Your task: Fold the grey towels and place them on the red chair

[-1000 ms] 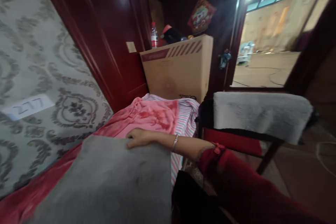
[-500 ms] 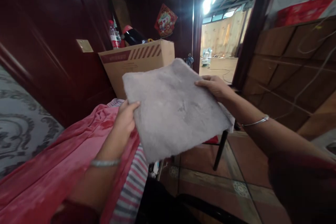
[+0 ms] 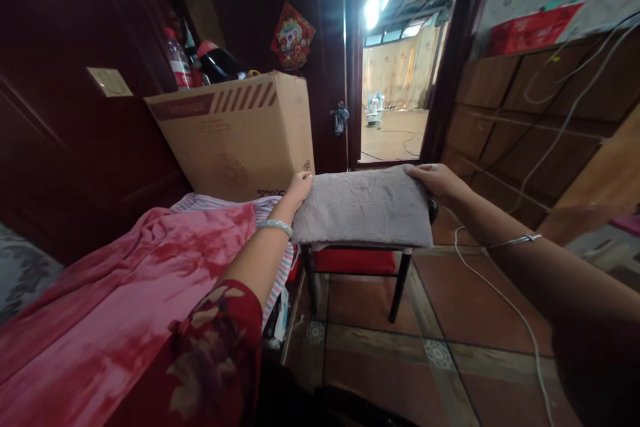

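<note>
Gray cloth: the cloth (image 3: 367, 207) lies spread over the back of the chair, hanging down its near side, roughly flat with slight wrinkles.
Left hand: the left hand (image 3: 300, 188) grasps the cloth's far left corner between thumb and fingers; a pale bangle (image 3: 276, 227) circles the wrist.
Right hand: the right hand (image 3: 440, 181) pinches the far right corner; a thin bracelet (image 3: 525, 239) rings that wrist.
Chair: the chair (image 3: 355, 260) has a red seat and dark legs, standing on the tiled floor (image 3: 370, 360).
Left side: a pink blanket (image 3: 130, 280) overlies a striped sheet (image 3: 274, 201), with a cardboard box (image 3: 195, 133) at the far end.
Far doorway: a fan (image 3: 374, 105) stands beyond it.
</note>
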`<state>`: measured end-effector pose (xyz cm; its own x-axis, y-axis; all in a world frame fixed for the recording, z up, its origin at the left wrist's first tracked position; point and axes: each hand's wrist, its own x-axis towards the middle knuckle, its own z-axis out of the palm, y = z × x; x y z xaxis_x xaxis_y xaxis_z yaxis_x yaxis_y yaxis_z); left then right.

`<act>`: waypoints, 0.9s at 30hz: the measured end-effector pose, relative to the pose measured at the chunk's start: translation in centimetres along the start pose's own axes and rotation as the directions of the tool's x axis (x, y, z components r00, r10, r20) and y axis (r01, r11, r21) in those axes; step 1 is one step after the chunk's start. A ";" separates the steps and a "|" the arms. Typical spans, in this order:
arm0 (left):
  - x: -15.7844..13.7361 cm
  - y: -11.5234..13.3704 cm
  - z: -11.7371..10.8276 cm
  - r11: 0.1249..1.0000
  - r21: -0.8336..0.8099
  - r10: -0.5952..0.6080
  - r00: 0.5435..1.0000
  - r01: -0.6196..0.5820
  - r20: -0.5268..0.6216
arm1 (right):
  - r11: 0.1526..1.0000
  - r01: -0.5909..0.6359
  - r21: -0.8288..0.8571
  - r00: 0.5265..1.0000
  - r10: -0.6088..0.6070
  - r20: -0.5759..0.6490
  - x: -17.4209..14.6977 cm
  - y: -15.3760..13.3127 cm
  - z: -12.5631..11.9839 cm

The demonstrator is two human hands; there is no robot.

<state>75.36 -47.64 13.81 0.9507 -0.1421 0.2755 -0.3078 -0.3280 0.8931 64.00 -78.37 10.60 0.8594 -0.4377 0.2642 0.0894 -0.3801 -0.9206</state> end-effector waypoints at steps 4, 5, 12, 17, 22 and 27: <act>0.0 -0.9 -0.4 0.997 0.054 0.053 0.998 -0.052 -0.030 | 0.997 -0.076 0.017 0.997 0.076 0.004 0.5 -0.3 0.0; 0.1 -0.9 -0.5 0.996 0.066 0.066 0.997 -0.063 -0.040 | 0.997 -0.072 0.006 0.997 0.072 -0.010 0.6 -0.4 0.0; -0.5 -0.6 -1.2 0.982 0.126 0.139 0.990 -0.141 0.026 | 0.961 0.070 -0.268 0.991 -0.098 -0.091 1.3 -0.2 -0.8; -1.5 -0.8 -2.4 0.974 0.138 0.168 0.980 -0.182 0.107 | 0.838 0.097 -0.538 0.972 -0.195 -0.129 0.5 -0.3 -1.6; -4.6 -2.1 -3.7 0.956 0.194 0.211 0.975 -0.222 0.072 | 0.735 0.283 -0.616 0.926 -0.376 -0.024 -1.5 -0.7 0.0; -10.8 -5.8 -6.4 0.872 0.304 0.350 0.923 -0.384 0.162 | 0.616 0.586 -0.527 0.780 -0.605 0.159 -2.3 -0.1 3.7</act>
<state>67.12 -38.22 7.90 0.7637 -0.3970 0.5091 -0.6445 -0.5150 0.5652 63.86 -74.30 8.99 0.6966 0.0184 0.7173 0.2932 -0.9197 -0.2611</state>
